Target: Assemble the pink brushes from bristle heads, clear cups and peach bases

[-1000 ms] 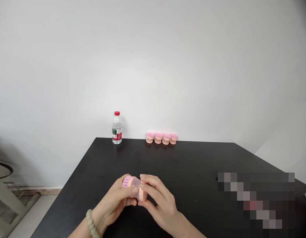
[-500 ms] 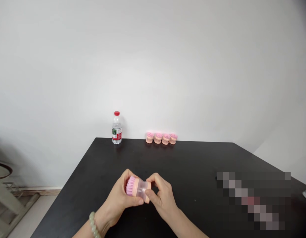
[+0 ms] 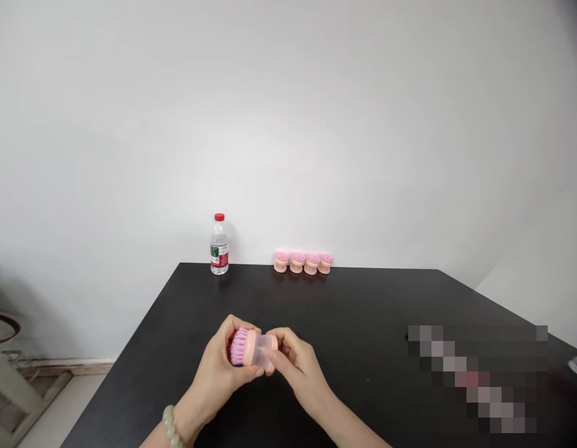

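Observation:
A brush [image 3: 260,350] with pink bristles, a peach collar and a clear middle lies on its side between both hands above the black table [image 3: 363,311]. My left hand [image 3: 218,367] is wrapped round its bristle end, thumb along the lower edge, a pale green bead bracelet on the wrist. My right hand [image 3: 300,367] pinches the peach base at the other end. The bristles point left. Part of the base is hidden by the right fingers.
Several matching brushes [image 3: 311,264] stand bristles up in a row at the table's back edge. Left of them stands a water bottle [image 3: 220,246] with a red cap. A pixelated long object [image 3: 472,379] lies at the right. A pale stool-like frame is at the far left.
Both hands and the brush have shifted slightly left. The brush lies a little more level than before. My view has tilted slightly up.

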{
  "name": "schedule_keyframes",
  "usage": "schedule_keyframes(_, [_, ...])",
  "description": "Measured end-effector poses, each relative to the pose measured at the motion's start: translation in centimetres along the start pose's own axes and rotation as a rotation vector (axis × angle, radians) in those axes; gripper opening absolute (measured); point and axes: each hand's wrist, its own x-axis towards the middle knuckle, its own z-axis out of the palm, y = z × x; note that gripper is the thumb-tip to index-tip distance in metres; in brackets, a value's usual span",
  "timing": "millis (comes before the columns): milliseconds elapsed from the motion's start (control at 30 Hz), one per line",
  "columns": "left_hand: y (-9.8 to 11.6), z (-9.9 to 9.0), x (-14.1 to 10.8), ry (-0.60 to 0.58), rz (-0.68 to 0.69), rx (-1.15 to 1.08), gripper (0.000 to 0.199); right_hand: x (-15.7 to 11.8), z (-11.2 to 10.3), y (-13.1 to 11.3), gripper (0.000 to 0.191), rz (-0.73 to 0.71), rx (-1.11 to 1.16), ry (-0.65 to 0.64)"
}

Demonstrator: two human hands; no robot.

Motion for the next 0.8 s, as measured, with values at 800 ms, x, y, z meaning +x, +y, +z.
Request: schedule_keyframes(800, [-2.7,0.8,-0.3,0.241,0.307,0.512,0.059,7.8,-1.4,5.4,0.031,0.122,-0.606,0.117])
